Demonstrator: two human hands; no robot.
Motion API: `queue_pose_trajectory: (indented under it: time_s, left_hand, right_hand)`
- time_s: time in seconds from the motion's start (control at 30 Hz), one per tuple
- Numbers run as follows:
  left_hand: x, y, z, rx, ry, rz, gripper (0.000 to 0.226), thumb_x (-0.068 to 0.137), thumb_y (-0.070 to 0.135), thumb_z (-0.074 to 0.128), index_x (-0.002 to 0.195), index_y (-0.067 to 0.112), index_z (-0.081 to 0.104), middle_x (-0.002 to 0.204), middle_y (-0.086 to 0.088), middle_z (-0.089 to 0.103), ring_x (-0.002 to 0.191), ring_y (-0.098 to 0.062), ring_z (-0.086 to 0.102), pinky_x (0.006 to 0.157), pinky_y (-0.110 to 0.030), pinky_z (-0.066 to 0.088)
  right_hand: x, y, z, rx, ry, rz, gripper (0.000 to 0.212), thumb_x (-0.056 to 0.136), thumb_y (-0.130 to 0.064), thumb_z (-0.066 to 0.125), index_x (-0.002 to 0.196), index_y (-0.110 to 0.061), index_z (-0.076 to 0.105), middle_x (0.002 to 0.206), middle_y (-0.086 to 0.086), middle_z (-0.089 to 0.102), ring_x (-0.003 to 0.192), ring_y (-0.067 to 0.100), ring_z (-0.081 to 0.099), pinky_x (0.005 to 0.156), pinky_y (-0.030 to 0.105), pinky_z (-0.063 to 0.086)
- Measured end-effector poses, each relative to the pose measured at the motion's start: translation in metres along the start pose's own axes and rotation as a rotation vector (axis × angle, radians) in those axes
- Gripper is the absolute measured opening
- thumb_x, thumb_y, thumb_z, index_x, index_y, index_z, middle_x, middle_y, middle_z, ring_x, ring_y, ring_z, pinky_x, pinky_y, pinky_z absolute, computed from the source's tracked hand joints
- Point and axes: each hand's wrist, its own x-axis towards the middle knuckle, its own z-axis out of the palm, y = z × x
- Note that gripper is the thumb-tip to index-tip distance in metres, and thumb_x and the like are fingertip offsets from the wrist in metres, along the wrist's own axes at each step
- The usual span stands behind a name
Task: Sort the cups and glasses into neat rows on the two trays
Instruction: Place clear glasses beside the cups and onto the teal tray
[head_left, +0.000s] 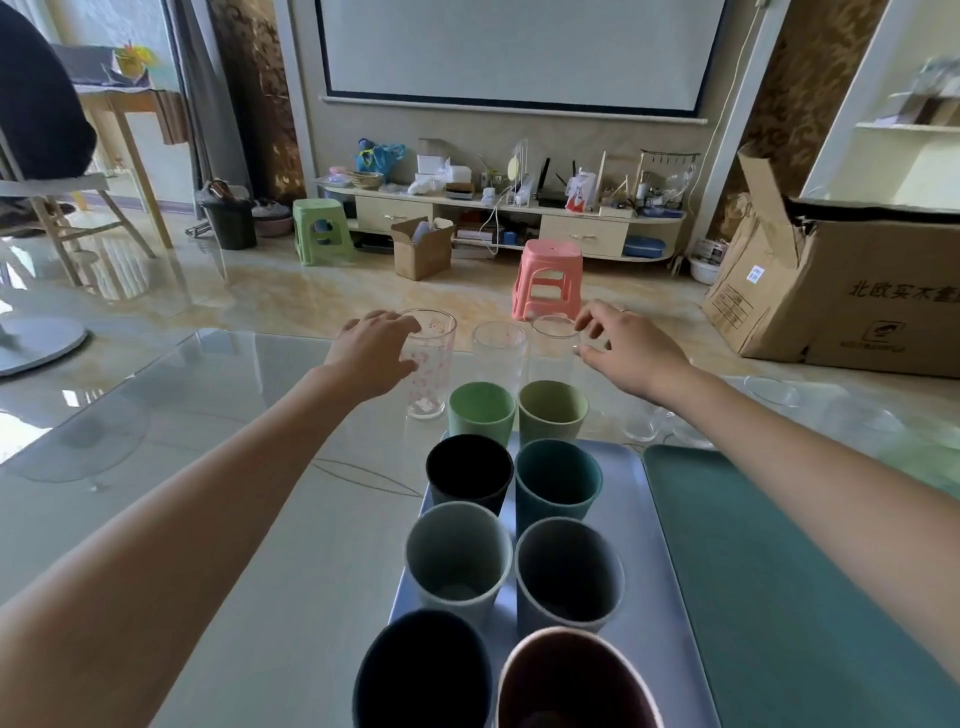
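A lavender tray holds several coloured plastic cups in two columns, from two green cups at the far end to a dark cup and a pink-rimmed cup nearest me. To its right lies a teal tray with nothing on it. Three tall glasses stand on the table beyond the trays. My left hand wraps a pink-patterned glass, thumb in front and fingers at the rim. A clear glass stands in the middle. My right hand has its fingers spread, and its fingertips touch the right-hand clear glass.
More clear glassware and a shallow glass dish sit on the table beyond the teal tray. The glass-topped table ends just past the tall glasses. On the floor beyond are a pink stool and a large cardboard box.
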Motion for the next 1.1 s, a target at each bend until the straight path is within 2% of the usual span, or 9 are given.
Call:
queue_pose_trajectory:
  time_s: [0.1,0.2,0.3,0.4,0.53,0.77,0.9,1.0,1.1]
  left_hand:
    - [0.026,-0.002,0.025,0.007,-0.088,-0.017,0.047,0.085,0.03,0.066,0.128,0.017,0.052,0.131,-0.004,0.057,0.123,-0.024,0.048,0.105,-0.04,0.03]
    - [0.04,-0.001,0.04,-0.053,-0.052,-0.035,0.011,0.085,0.017,0.065,0.095,0.02,0.062,0.1,0.002,0.065,0.107,-0.024,0.055,0.094,-0.037,0.034]
    - [0.042,-0.003,0.053,-0.147,0.036,-0.032,0.031,0.083,0.001,0.06,0.064,0.022,0.046,0.071,0.007,0.052,0.091,-0.026,0.052,0.076,-0.032,0.036]
    - [0.031,-0.008,0.057,-0.241,0.164,-0.061,0.022,0.086,0.003,0.059,0.072,0.015,0.048,0.075,0.001,0.053,0.086,-0.023,0.044,0.073,-0.033,0.036]
    - [0.019,-0.01,0.022,-0.279,0.308,-0.029,0.012,0.085,0.007,0.062,0.077,0.011,0.055,0.078,-0.001,0.055,0.088,-0.027,0.05,0.077,-0.029,0.031]
    - [-0.019,0.073,-0.072,-0.284,0.416,0.246,0.01,0.084,0.017,0.066,0.086,0.011,0.058,0.086,0.004,0.056,0.088,-0.016,0.049,0.077,-0.029,0.04]
    - [-0.035,0.14,-0.094,-0.289,0.364,0.405,0.015,0.084,0.019,0.066,0.08,0.021,0.051,0.084,0.01,0.049,0.087,-0.01,0.043,0.075,-0.026,0.036]
    - [-0.032,0.173,-0.092,-0.343,0.324,0.463,0.01,0.082,0.024,0.069,0.087,0.022,0.06,0.085,0.011,0.054,0.086,-0.009,0.045,0.076,-0.032,0.046]
    - [-0.014,0.193,-0.087,-0.448,0.238,0.453,0.032,0.086,0.038,0.062,0.113,0.022,0.06,0.111,0.006,0.061,0.099,-0.009,0.051,0.085,-0.031,0.044]
  right_hand:
    - [0.007,0.002,0.016,0.026,-0.005,-0.042,0.024,0.09,-0.027,0.057,0.112,-0.021,0.051,0.106,0.0,0.055,0.089,0.018,0.053,0.075,0.035,0.049]
    - [0.008,0.006,0.03,0.026,0.019,-0.087,0.02,0.089,-0.026,0.056,0.109,-0.021,0.053,0.102,-0.002,0.057,0.09,0.016,0.051,0.075,0.031,0.044]
    - [0.005,0.007,0.039,0.073,0.156,-0.137,0.011,0.088,-0.02,0.057,0.099,-0.02,0.058,0.088,-0.009,0.056,0.084,0.012,0.05,0.084,0.036,0.045]
    - [0.001,0.002,0.042,0.199,0.282,-0.189,0.01,0.086,-0.013,0.058,0.095,-0.017,0.061,0.085,-0.011,0.057,0.081,0.012,0.055,0.084,0.04,0.048]
    - [-0.004,-0.02,0.031,0.354,0.23,-0.224,0.022,0.085,-0.011,0.062,0.106,-0.011,0.057,0.096,0.001,0.062,0.088,0.013,0.055,0.083,0.037,0.051]
    - [-0.017,-0.069,-0.004,0.609,0.028,-0.22,0.092,0.073,-0.022,0.08,0.144,-0.011,0.023,0.145,0.012,0.037,0.129,0.021,0.039,0.102,0.026,0.035]
    - [-0.028,-0.057,-0.026,0.865,0.109,-0.083,0.1,0.055,-0.027,0.087,0.136,-0.019,0.029,0.134,0.012,0.049,0.125,0.028,0.049,0.104,0.047,0.044]
    - [-0.045,-0.024,-0.042,0.866,0.168,0.028,0.103,0.052,-0.031,0.091,0.136,-0.016,0.031,0.129,0.007,0.057,0.115,0.02,0.059,0.098,0.041,0.05]
    - [-0.065,0.011,-0.047,0.748,0.199,0.086,0.108,0.043,-0.051,0.085,0.131,-0.013,0.035,0.123,0.003,0.059,0.108,0.02,0.062,0.088,0.034,0.055]
